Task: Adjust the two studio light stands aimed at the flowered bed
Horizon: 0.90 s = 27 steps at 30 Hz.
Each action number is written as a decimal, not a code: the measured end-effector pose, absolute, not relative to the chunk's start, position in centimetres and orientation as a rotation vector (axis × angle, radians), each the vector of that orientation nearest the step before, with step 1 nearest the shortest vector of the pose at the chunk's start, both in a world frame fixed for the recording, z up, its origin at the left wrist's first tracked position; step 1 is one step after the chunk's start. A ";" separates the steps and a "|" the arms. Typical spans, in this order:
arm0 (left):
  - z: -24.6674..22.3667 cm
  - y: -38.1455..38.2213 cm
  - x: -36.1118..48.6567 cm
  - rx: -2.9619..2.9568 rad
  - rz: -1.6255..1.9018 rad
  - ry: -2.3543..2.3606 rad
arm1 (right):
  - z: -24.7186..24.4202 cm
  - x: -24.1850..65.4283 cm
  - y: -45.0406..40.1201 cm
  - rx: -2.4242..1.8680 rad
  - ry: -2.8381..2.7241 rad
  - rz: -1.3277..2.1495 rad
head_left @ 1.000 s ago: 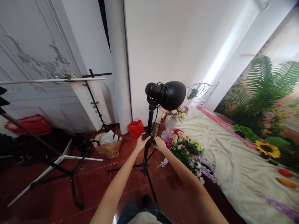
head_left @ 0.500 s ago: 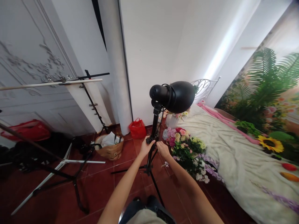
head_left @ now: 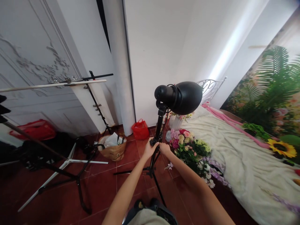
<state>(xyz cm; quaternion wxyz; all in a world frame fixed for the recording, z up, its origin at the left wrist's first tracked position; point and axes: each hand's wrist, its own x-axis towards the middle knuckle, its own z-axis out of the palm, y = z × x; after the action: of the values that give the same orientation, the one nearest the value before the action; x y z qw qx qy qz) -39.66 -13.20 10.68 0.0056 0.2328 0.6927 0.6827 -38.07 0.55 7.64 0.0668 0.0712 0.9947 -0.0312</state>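
Observation:
A black light stand (head_left: 159, 123) rises from the floor in front of me on spread tripod legs. On its top sits a black studio lamp (head_left: 188, 97) with a dome-shaped reflector pointing right and a cable looped round its neck. My left hand (head_left: 149, 148) is closed on the stand's column at a clamp knob. Just right of it, my right hand (head_left: 164, 149) is closed against the same column, its fingertips partly hidden. Both hands are at about the same height, below the lamp head.
Artificial flowers (head_left: 191, 147) stand close on the right, beside a bed with a cream blanket (head_left: 243, 156). A red bag (head_left: 140, 129) and a wicker basket (head_left: 114, 151) sit beyond on the left. More stand legs (head_left: 78, 193) spread over the tiled floor at left.
The view has turned slightly left, so everything sits further right. My right hand has come in closer to the column and my left hand. The lamp stays upright on its stand.

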 end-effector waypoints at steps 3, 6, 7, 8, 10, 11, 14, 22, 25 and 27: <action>10.6 -13.1 -39.6 0.741 2.167 2.157 | 6.4 -37.1 0.0 0.276 3.172 -0.108; 10.2 -13.0 -39.7 0.739 2.190 2.133 | 5.5 -36.7 -0.3 0.337 3.286 -0.233; 10.0 -13.0 -39.7 0.731 2.192 2.130 | 5.4 -36.7 -0.2 0.351 3.263 -0.281; 9.9 -13.0 -39.8 0.720 2.190 2.130 | 5.5 -36.7 -0.1 0.354 3.226 -0.316; 9.7 -13.1 -39.8 0.710 2.172 2.142 | 6.1 -36.9 0.3 0.311 3.138 -0.344; 9.8 -13.1 -39.8 0.714 2.161 2.147 | 6.6 -37.0 0.6 0.273 3.093 -0.342; 10.2 -13.3 -39.7 0.747 2.149 2.149 | 8.3 -37.9 1.5 0.165 2.976 -0.338; 10.4 -13.3 -39.7 0.776 2.169 2.126 | 9.5 -39.3 2.5 0.121 2.957 -0.326; 10.2 -13.3 -39.8 0.768 2.166 2.146 | 8.6 -37.9 2.2 0.117 3.016 -0.314; 10.4 -13.4 -39.8 0.786 2.156 2.152 | 7.9 -36.6 1.9 0.116 3.063 -0.312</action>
<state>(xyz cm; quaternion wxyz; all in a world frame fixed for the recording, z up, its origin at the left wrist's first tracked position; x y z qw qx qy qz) -39.75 -13.37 10.37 -0.0023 0.2497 0.6841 0.6853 -36.61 1.86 7.93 0.0301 0.0377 0.9937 -0.1011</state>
